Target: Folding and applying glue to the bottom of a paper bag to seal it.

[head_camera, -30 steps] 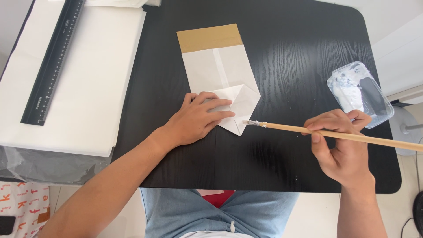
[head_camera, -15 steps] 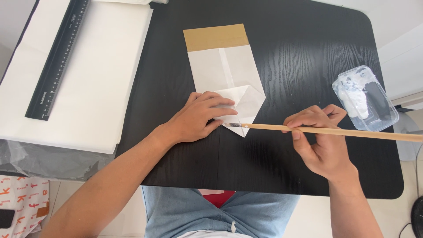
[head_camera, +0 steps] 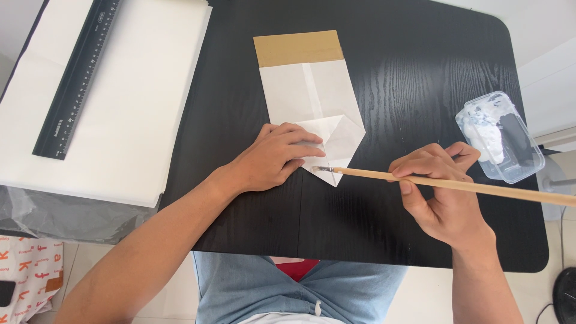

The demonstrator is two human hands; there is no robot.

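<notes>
Since the earlier frame, your right hand (head_camera: 441, 195) has drawn the brush (head_camera: 444, 183) leftward; its tip now touches the folded paper bag (head_camera: 312, 96) near its lower corner, the handle running out rightward. Your left hand (head_camera: 277, 157) lies flat, apparently pinning the fold. Bare table (head_camera: 408, 72) lies beyond.

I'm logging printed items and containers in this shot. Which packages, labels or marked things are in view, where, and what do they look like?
Paper bag: table centre, flat, white with a tan top band.
Plastic tub: table's right edge, clear, white paste inside.
Ruler: upper left on white sheets, long, black, pale markings.
Printed bag: bottom left, white with orange marks.
</notes>
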